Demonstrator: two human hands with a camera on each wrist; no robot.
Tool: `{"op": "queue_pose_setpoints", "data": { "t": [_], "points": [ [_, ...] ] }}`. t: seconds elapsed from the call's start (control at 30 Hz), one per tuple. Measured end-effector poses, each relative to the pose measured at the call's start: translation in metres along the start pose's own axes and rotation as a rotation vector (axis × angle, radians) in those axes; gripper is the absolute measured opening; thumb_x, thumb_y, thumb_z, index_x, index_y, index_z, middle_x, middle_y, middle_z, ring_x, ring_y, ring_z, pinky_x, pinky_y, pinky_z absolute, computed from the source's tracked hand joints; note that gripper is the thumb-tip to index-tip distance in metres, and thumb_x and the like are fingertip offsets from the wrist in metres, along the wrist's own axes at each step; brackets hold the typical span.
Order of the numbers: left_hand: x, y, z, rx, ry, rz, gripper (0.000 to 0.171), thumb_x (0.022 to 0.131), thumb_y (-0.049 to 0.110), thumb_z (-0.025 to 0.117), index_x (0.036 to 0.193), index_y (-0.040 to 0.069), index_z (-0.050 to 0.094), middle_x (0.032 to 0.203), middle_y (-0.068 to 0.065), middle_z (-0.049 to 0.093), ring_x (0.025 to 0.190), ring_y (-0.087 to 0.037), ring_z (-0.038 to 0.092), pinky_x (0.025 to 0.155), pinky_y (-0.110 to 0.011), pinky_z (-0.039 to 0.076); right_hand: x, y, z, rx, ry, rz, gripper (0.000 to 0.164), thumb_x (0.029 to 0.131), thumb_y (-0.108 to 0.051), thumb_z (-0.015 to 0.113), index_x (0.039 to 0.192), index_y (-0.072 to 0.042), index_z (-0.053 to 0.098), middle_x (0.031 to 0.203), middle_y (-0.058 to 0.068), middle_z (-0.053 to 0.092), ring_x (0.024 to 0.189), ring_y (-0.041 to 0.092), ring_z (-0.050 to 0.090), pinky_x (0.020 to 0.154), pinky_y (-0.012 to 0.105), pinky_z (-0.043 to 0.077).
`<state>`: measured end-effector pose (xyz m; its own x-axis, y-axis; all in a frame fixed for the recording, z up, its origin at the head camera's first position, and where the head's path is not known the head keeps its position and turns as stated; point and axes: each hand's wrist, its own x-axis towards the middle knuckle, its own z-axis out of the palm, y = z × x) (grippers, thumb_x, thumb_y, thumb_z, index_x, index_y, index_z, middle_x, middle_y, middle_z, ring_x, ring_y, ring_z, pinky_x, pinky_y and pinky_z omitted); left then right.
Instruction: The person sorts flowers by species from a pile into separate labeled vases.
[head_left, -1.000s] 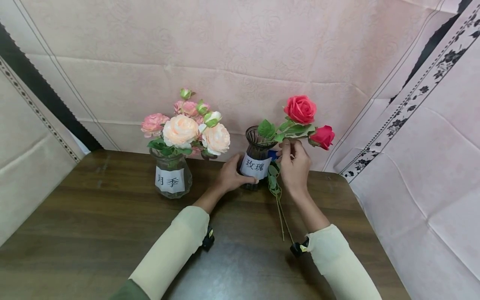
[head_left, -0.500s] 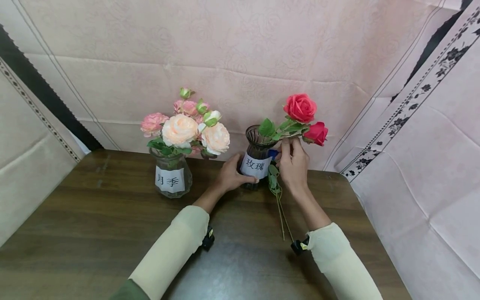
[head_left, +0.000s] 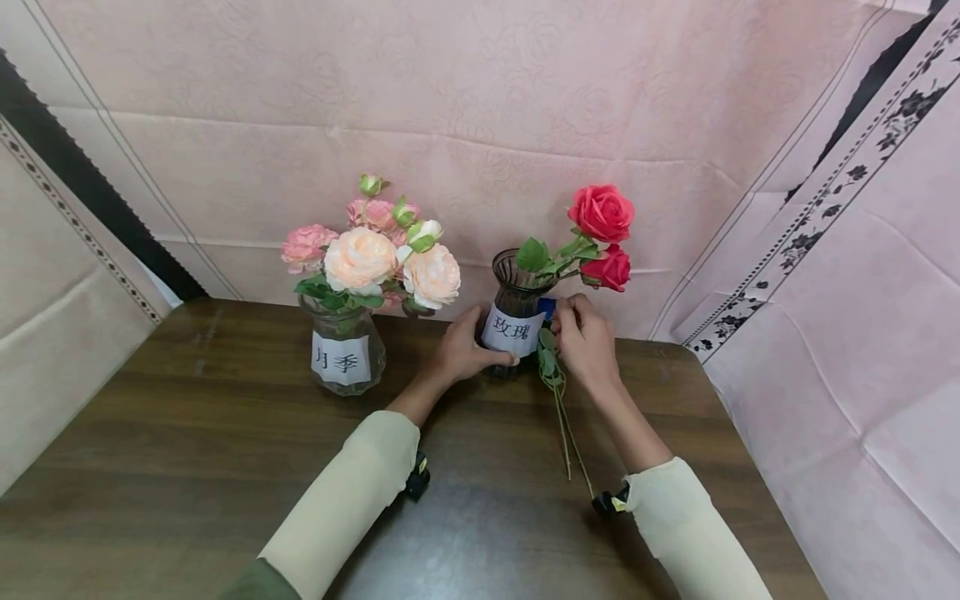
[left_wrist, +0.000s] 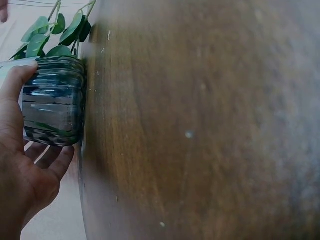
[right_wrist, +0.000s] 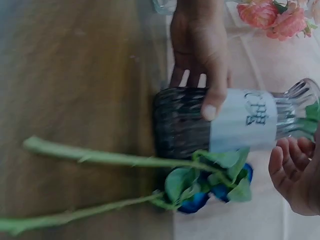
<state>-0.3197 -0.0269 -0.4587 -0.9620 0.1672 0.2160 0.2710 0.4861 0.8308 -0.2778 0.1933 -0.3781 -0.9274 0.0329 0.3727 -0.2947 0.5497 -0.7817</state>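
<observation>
My left hand holds the dark ribbed glass vase low down, thumb across its white paper label and fingers behind. Two red roses, a fuller bloom and a smaller one, stand in this vase and lean right. My right hand is just right of the vase, below the red blooms, with fingers loosely bent and nothing visible in them. In the right wrist view, its fingers are near the vase's neck. Blue roses with long green stems lie beside the vase.
To the left stands a clear glass vase with a label, full of peach flowers and pink flowers. The wooden table meets a pale pink cloth backdrop behind both vases.
My right hand has let go of the red rose stem and moved slightly down. The lower red bloom has shifted left, toward the other one. My left hand has stayed on the vase.
</observation>
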Motion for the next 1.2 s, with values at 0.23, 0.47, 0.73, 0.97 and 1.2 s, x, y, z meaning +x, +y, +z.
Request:
{"op": "queue_pose_setpoints", "data": {
  "t": [0.23, 0.47, 0.73, 0.97, 1.2],
  "points": [
    [0.0, 0.0, 0.0, 0.001, 0.007, 0.013, 0.092, 0.082, 0.033, 0.102, 0.158, 0.011, 0.055, 0.147, -0.014, 0.07, 0.137, -0.035, 0.068, 0.119, -0.055, 0.055, -0.01, 0.032, -0.011, 0.021, -0.078, 0.12, 0.037, 0.119, -0.029, 0.053, 0.112, 0.0, 0.076, 0.094, 0.021, 0.078, 0.064, 0.017, 0.069, 0.056, 0.029, 0.06],
    [0.0, 0.0, 0.0, 0.012, 0.005, -0.004, 0.095, 0.081, 0.036, 0.102, 0.159, 0.012, 0.054, 0.15, -0.014, 0.069, 0.14, -0.036, 0.066, 0.122, -0.056, 0.054, -0.022, 0.055, -0.025, 0.077, -0.218, 0.243, 0.036, 0.118, -0.023, 0.055, 0.117, 0.007, 0.076, 0.095, 0.019, 0.08, 0.067, 0.015, 0.074, 0.062, 0.033, 0.067],
    [0.0, 0.0, 0.0, 0.016, 0.004, -0.011, 0.095, 0.081, 0.037, 0.103, 0.159, 0.012, 0.055, 0.15, -0.013, 0.069, 0.142, -0.036, 0.065, 0.123, -0.056, 0.053, -0.04, 0.073, -0.038, 0.321, -0.46, 0.442, 0.036, 0.116, -0.012, 0.057, 0.135, 0.017, 0.066, 0.104, 0.013, 0.083, 0.085, 0.016, 0.082, 0.079, 0.033, 0.071],
    [0.0, -0.001, 0.0, 0.005, 0.006, -0.015, 0.097, 0.081, 0.036, 0.102, 0.162, 0.012, 0.053, 0.153, -0.014, 0.068, 0.143, -0.036, 0.065, 0.124, -0.057, 0.052, -0.051, 0.084, -0.043, 0.437, -0.655, 0.473, 0.043, 0.113, -0.011, 0.067, 0.145, 0.018, 0.063, 0.125, 0.02, 0.083, 0.104, 0.02, 0.085, 0.094, 0.037, 0.07],
    [0.0, 0.001, 0.0, 0.005, 0.001, -0.031, 0.098, 0.082, 0.036, 0.102, 0.163, 0.013, 0.052, 0.155, -0.014, 0.066, 0.146, -0.037, 0.063, 0.125, -0.057, 0.051, -0.058, 0.085, -0.038, 0.443, -0.717, 0.454, 0.039, 0.107, 0.002, 0.072, 0.141, 0.019, 0.064, 0.117, 0.016, 0.086, 0.098, 0.019, 0.085, 0.091, 0.039, 0.071]
  ]
}}
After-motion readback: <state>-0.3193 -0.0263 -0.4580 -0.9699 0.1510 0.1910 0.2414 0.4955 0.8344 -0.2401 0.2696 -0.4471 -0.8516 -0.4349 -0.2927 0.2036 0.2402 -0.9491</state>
